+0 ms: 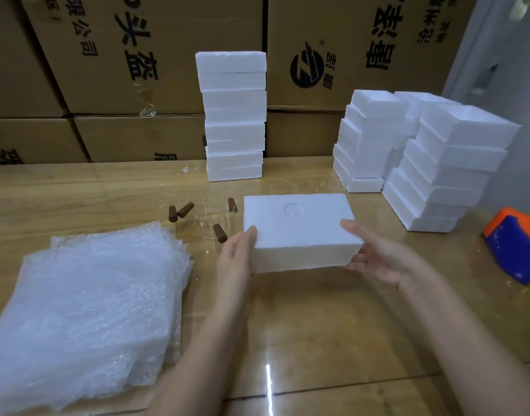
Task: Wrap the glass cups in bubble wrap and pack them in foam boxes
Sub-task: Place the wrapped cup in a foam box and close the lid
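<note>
The foam box (299, 226), white and closed, is held over the middle of the tabletop (317, 331). The left hand (236, 256) grips its left end and the right hand (377, 256) its right end, thumbs on top, fingers tucked beneath. Just behind it lie clear glass cups (204, 214) with brown handles. A heap of bubble wrap (86, 301) lies to the left. A tall stack (233, 115) of foam stands behind, lower stacks (437, 163) to the right, near an orange and blue tape dispenser (515, 244).
</note>
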Demonstrator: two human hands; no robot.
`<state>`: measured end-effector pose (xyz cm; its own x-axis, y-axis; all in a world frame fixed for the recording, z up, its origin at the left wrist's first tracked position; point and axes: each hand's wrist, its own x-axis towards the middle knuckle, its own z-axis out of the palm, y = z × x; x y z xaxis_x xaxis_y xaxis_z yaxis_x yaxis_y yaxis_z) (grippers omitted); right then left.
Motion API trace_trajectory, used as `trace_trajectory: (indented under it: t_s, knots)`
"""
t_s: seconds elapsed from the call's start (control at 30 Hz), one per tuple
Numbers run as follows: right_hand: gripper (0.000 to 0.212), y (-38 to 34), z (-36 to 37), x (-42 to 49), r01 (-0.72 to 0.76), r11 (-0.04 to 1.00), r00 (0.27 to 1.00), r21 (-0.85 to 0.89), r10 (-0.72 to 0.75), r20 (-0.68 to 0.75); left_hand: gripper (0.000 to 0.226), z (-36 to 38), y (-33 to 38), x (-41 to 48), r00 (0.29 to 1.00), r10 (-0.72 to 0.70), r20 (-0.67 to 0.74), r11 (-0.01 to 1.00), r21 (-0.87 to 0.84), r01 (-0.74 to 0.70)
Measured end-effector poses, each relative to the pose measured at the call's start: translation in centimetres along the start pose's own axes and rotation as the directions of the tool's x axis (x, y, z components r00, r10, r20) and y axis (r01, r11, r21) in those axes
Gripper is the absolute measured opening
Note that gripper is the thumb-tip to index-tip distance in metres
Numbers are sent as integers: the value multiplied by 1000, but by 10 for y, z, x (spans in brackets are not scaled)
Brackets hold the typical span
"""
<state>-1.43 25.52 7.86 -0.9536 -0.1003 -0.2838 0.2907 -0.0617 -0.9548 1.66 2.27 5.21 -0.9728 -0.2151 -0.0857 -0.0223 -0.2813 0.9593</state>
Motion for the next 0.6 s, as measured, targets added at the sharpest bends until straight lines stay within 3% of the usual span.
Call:
trace_trajectory:
  t_s: [0.13,0.3,0.43,0.6]
  knots:
    - [55,-25,-16,18,18,999,996,27,-16,-83,32,18,-10,3,996,65,55,996,-65,-61]
    - [37,-69,-37,49,82,993,980,82,-65,-186,11,33,-39,6,961,113,251,977,150,-154]
    - [28,-111,-45,87,155,987,932,46,-130,-339,22,43,-54,13,899,-14,438,868,452,-207]
    - [32,-142,-37,145,118,991,898,-63,-133,-418,22,47,-61,25,896,-77,437,862,481,-160]
